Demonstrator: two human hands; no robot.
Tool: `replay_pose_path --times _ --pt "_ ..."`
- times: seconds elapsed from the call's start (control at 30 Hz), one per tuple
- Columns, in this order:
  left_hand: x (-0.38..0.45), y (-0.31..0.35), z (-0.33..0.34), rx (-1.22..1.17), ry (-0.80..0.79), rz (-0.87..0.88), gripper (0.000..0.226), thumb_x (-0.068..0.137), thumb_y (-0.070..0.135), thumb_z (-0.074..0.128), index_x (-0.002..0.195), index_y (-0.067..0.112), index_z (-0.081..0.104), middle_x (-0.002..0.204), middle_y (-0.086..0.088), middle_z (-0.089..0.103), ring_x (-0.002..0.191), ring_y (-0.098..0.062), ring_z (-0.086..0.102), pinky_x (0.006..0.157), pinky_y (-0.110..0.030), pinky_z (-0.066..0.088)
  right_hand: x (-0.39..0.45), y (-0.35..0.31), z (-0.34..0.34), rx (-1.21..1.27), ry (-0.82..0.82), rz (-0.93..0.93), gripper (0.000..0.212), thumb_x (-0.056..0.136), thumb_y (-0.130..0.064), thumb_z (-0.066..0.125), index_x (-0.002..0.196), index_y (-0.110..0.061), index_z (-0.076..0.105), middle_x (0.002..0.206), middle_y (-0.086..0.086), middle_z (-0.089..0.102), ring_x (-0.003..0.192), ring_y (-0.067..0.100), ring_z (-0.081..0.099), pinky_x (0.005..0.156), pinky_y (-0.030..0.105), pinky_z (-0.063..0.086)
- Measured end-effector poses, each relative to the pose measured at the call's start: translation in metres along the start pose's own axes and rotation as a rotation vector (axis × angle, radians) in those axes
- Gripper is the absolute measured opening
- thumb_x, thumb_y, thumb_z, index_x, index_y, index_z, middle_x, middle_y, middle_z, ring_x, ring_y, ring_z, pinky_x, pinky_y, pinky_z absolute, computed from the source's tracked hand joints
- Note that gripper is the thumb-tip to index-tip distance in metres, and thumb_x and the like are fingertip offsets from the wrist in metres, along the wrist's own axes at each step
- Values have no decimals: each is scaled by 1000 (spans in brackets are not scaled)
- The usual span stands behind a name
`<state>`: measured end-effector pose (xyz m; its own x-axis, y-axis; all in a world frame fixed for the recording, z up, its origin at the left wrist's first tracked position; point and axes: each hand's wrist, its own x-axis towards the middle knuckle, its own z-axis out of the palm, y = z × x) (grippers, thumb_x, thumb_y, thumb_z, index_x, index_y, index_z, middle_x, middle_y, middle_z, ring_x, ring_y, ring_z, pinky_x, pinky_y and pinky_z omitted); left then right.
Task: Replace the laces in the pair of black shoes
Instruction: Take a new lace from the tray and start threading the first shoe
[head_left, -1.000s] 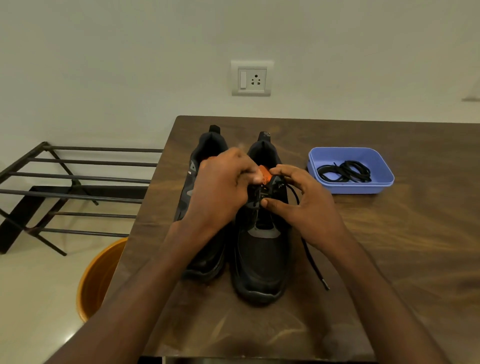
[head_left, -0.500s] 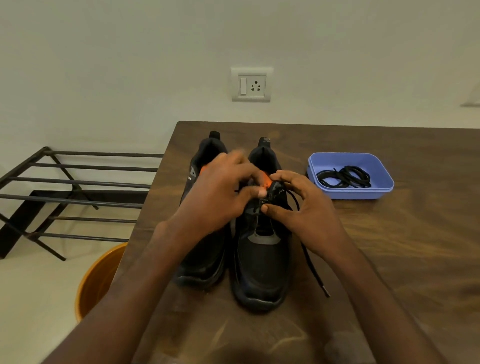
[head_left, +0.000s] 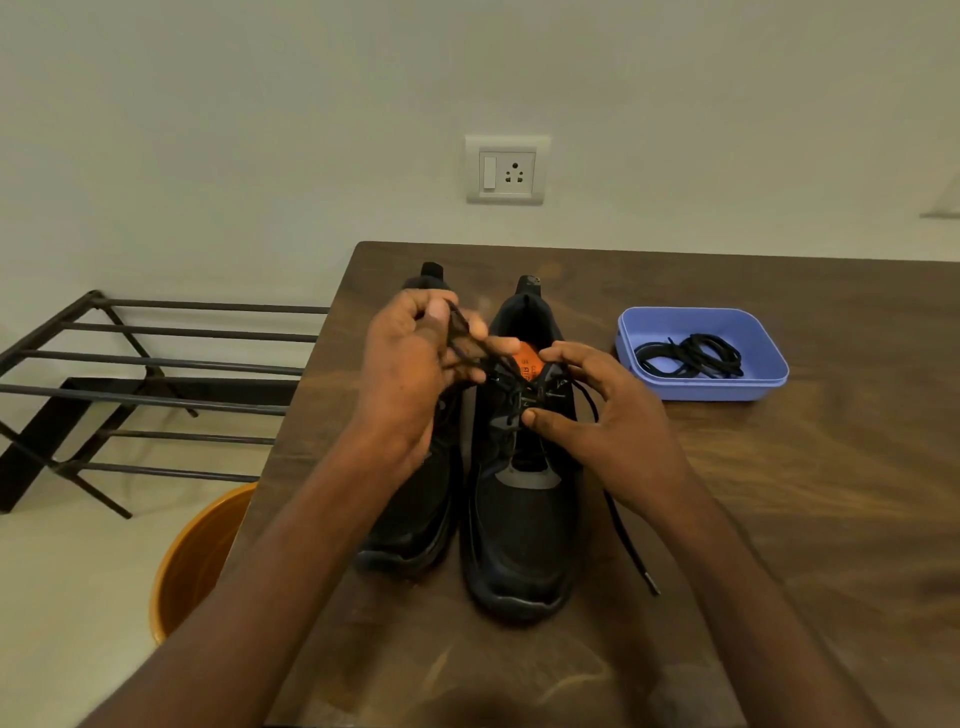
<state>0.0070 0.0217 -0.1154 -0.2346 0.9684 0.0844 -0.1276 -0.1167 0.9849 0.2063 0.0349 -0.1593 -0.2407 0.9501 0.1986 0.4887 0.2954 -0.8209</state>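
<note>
The left hand (head_left: 410, 374) pinched the black lace (head_left: 470, 345) taut; the right hand (head_left: 597, 415) gripped the right shoe (head_left: 524, 519) at its eyelets, on the wooden counter (head_left: 779, 519), a blue tray (head_left: 758, 384) beyond.

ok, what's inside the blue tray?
The blue tray holds a loose coil of black laces on its floor. How many laces are in the tangle cannot be told; anything beneath it is covered.

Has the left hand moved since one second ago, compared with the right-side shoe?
Yes. The left hand has drawn away leftward from the right-side shoe, pulling the lace out taut.
</note>
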Motion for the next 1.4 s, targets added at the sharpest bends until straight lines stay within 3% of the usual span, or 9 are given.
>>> replay_pose_path --times 0.1,0.33,0.67,0.83,1.0,1.1,1.2,1.3,1.4 --pt "2 -9 3 306 -119 199 17 112 11 34 109 11 51 77 -2 57 65 -15 60 54 -21 45 0 0 0 -14 11 -1 63 78 -30 89 135 -34 61 136 -20 61 125 -6 54 106 21 45" --pt "6 -21 -2 1077 -416 597 14 97 18 69 110 19 75 96 2 62 88 -17 49 77 -30 40 0 1 0 8 20 -9 62 78 -30 88 134 -34 60 134 -19 62 125 -2 56 108 30 49" --pt "9 -19 0 1062 -422 565 21 100 12 59 110 23 74 85 4 62 75 -15 40 67 -27 30 0 0 0 11 7 -7 59 79 -28 87 128 -43 58 129 -27 60 123 -11 53 100 8 40" --pt "10 -4 -4 1205 -327 575 44 94 22 39 110 36 78 80 2 51 75 -18 39 66 -32 27 0 1 0 -3 5 6 63 79 -29 88 136 -34 61 140 -21 58 128 -6 52 107 17 42" --pt "2 6 -13 1077 -276 460 46 92 21 54 133 39 64 69 15 54 68 1 53 73 -29 46 1 1 0 0 -11 -7 62 81 -28 86 136 -34 60 140 -21 57 128 -7 51 104 12 39" --pt "-5 12 -14 1167 -220 427 36 83 34 50 110 35 74 64 13 60 64 -2 55 86 -47 52 1 -1 0 26 2 -29 57 82 -21 85 133 -33 62 136 -19 58 127 -7 51 103 11 40" --pt "-6 13 -13 1326 -152 431 28 85 43 46 80 31 71 61 12 59 65 -9 54 95 -44 36 0 -4 1 35 15 -56 55 84 -15 82 133 -31 62 133 -17 59 127 -4 52 104 15 44" --pt "-6 9 -12 1381 -119 492 25 85 47 49 81 32 69 84 14 60 86 -12 53 90 -37 23 -1 -8 0 74 -29 -64 61 87 -10 78 141 -31 56 137 -20 56 128 -7 50 105 15 45" --pt "-8 0 -4 1315 -163 551 26 92 43 54 110 37 71 112 11 56 105 -13 48 91 -35 22 -3 -9 0 67 -142 -79 76 86 -21 83 151 -30 45 146 -19 49 132 -10 45 105 9 40"
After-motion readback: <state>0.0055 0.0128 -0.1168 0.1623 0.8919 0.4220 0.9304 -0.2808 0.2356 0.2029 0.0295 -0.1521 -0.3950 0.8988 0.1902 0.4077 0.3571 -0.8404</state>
